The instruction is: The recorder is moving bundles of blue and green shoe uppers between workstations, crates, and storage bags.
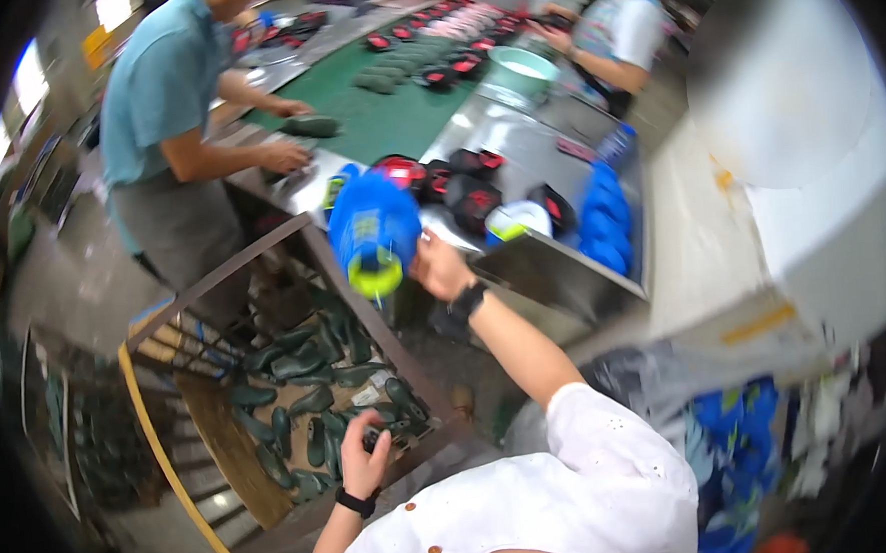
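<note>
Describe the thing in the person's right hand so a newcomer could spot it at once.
Start at the steel workbench across the middle of the picture; at its near left corner the right hand is raised. It grips a blue shoe, bright blue with a lime-green end, unlike the black-and-red shoes on the bench and the dark green shoe forms in the crate below.

Dark green soles (309, 394) crowd the crate (172, 461); shoes (459, 191) clutter the metal bench (553, 271).

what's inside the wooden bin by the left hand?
The wooden bin holds a loose pile of dark green shoe lasts. The left hand grips one. Its bottom is covered.
</note>
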Available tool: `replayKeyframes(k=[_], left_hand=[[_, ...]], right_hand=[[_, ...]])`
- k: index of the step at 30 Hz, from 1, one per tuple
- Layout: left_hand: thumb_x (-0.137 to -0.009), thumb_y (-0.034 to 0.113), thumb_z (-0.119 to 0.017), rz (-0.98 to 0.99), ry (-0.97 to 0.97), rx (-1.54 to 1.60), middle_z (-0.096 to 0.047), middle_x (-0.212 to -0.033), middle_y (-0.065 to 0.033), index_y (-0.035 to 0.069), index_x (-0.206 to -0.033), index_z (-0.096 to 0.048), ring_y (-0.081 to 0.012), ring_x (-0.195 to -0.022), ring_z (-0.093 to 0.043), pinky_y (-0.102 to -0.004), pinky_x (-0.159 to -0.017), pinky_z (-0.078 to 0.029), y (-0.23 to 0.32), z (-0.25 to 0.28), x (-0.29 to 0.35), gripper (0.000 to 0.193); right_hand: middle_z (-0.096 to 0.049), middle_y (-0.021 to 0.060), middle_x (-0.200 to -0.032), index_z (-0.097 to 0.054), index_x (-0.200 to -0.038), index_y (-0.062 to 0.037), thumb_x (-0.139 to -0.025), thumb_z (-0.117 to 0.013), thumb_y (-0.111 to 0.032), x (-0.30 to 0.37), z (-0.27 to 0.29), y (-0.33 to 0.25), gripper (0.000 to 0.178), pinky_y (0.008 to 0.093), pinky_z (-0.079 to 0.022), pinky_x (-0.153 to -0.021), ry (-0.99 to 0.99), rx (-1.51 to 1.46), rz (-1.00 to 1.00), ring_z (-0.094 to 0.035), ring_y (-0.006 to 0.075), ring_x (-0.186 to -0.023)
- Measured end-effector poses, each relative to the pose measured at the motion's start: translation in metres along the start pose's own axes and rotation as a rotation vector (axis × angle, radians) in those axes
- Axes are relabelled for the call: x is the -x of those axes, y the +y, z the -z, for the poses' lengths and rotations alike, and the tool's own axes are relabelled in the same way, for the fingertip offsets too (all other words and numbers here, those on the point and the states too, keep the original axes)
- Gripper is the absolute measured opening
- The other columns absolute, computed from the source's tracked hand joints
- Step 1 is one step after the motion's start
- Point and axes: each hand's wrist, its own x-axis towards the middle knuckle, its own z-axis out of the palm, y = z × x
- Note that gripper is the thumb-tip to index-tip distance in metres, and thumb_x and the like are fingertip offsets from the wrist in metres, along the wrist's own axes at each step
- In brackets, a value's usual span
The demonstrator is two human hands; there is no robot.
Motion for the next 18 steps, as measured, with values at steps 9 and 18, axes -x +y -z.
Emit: replayKeyframes(k=[9, 18], left_hand=[[-0.080, 0.014, -0.062, 0.428, -1.000, 0.469, -0.058, -0.082, -0.0018, 0.000, -0.106, -0.056, -0.0071, -0.062, -0.051, -0.0218, -0.055, -0.042, 0.046, -0.107, 0.022, 0.030], [-0.084, 0.014, -0.057, 0.129, -1.447, 0.714, -0.050, -0.075, 0.0024, 0.005, -0.097, -0.053, -0.0053, -0.057, -0.039, -0.0209, -0.049, -0.031, 0.180, -0.277, 0.094, 0.016]], right_hand=[[-0.057, -0.0005, -0.096, -0.052, -0.107, -0.0081, -0.092, -0.046, -0.019, 0.401, 0.015, 0.038, 0.019, 0.0243, -0.045, -0.078, 0.579, -0.052, 0.053, -0.054, 0.0065, -0.085], [-0.056, 0.0096, -0.101, -0.045, -0.117, -0.0032, -0.091, -0.045, -0.011, 0.665, -0.114, 0.034, 0.028, 0.0289, -0.047, -0.077, 1.181, 0.256, 0.470, -0.057, 0.0181, -0.090]])
